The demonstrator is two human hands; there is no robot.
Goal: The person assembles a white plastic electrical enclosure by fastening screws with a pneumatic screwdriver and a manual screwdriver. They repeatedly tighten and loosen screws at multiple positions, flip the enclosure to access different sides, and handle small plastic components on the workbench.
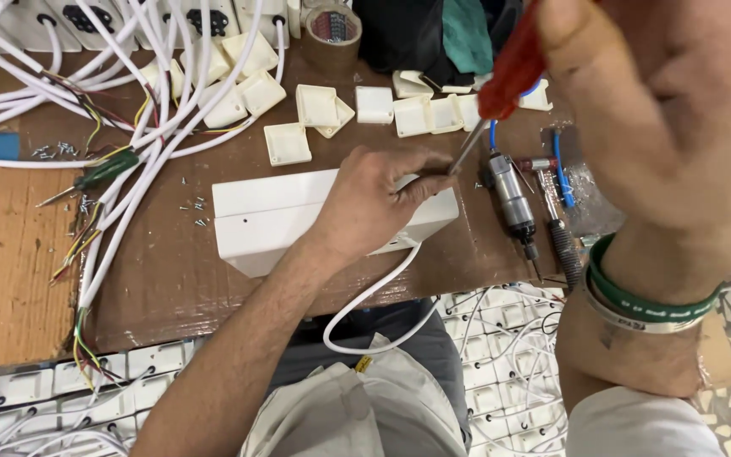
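Note:
My left hand (374,203) presses down on the right end of a white plastic box (272,220) that lies on the brown worktop (171,279). My right hand (670,110), close to the camera and with green and silver bangles on its wrist, grips a red-handled screwdriver (513,68). The metal shaft slants down, and its tip meets the box's top right edge beside my left fingers. A white cable (374,296) runs from the box's front down toward my lap.
Small white square covers (315,106) lie scattered behind the box, near a brown tape roll (332,30). White cables (154,110) and a green-handled screwdriver (99,173) lie left, with loose screws (192,207). A metal power driver (509,195) lies right. White boxes (501,338) are piled below.

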